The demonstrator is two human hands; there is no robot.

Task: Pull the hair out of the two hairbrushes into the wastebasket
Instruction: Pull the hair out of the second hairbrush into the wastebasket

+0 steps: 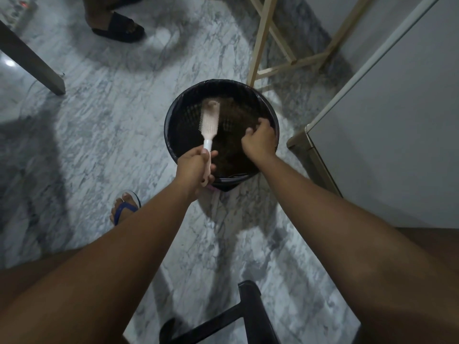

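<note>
Left hand (192, 167) grips pale pink plastic hairbrush (210, 120) by handle, long axis pointing away over round black lined wastebasket (223, 81). Right hand (259, 140) just right of it, fingers curled; holding anything, can't tell.

Left hand (193, 167) clenched, right hand (259, 140) loosely curled.

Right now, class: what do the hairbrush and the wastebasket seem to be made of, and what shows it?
Hairbrush: probably plastic, pale, smooth, with moulded bristles. Wastebasket: likely plastic, dark lattice wall, lined with a glossy black bag that creases like thin film.
</note>
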